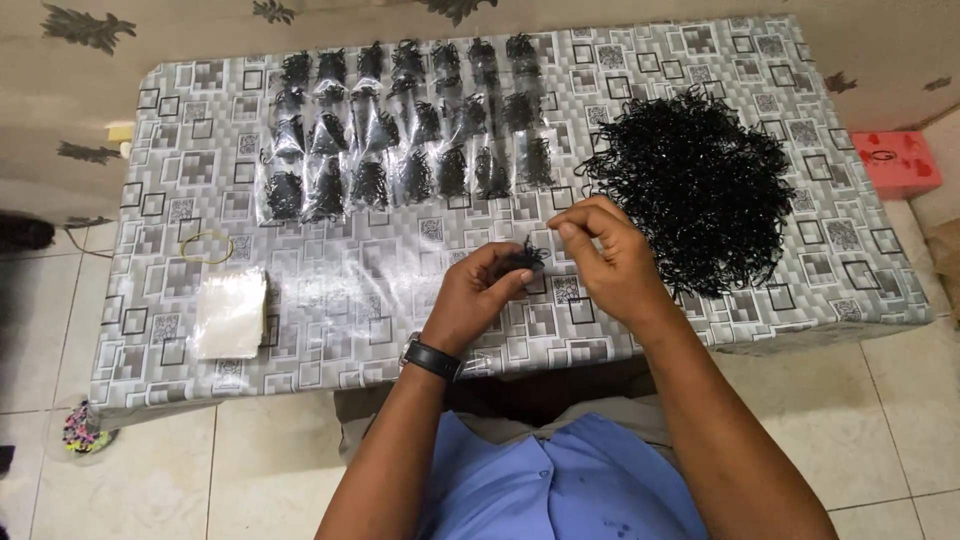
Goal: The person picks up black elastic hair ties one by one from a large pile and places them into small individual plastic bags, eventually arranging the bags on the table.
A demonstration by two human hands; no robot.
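Observation:
My left hand (478, 296), with a black watch on its wrist, pinches a small bunch of black elastic bands (524, 257) over the table's front middle. Close beside it, my right hand (605, 258) has its fingertips pinched together at the same bunch, touching a band or two. A big loose heap of black bands (700, 185) lies just right of my right hand. Rows of small clear bags filled with black bands (405, 130) cover the far middle of the table.
The table (330, 320) wears a grey patterned plastic cover. A stack of empty clear bags (230, 315) lies at the front left, a yellow rubber band (206, 246) behind it. A red box (897, 160) sits off the right edge. Tiled floor surrounds the table.

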